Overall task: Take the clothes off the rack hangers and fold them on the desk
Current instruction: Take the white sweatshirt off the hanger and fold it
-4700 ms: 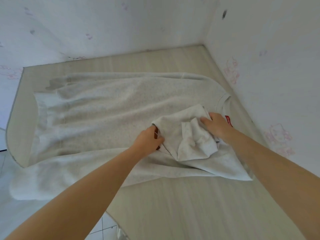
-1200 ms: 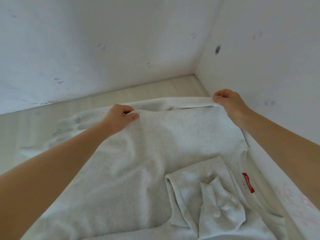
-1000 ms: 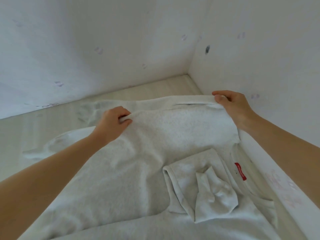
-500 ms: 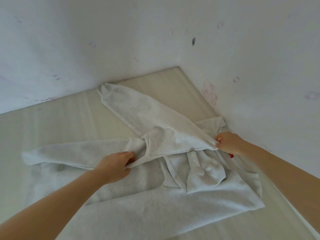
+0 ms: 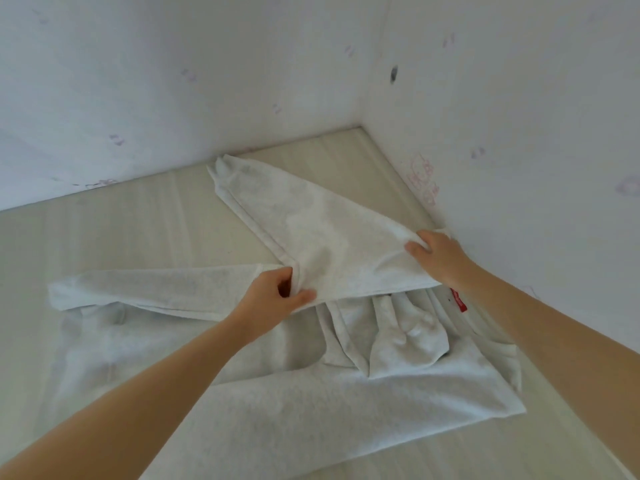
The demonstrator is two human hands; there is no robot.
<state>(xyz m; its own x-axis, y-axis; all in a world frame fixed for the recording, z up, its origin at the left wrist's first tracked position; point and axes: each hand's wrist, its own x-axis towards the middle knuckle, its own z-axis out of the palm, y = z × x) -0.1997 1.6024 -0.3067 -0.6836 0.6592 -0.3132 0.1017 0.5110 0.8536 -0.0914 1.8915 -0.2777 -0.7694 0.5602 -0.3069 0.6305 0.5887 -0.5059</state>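
Observation:
A light grey sweatshirt lies spread on the pale wooden desk. Its far edge is folded over toward me, and one sleeve runs diagonally up toward the wall corner. My left hand pinches the fold near the middle of the garment. My right hand grips the folded edge near the collar, beside the red label. The other sleeve lies bunched on the body under the fold.
White walls meet in a corner at the back right, close behind the sweatshirt. Bare desk surface shows at the left and far left. The desk's front edge runs along the bottom right of the view.
Both hands pulled the sweatshirt's far edge toward me and folded it over the body. In the last half second my right hand moved up and right a little, flattening the fold.

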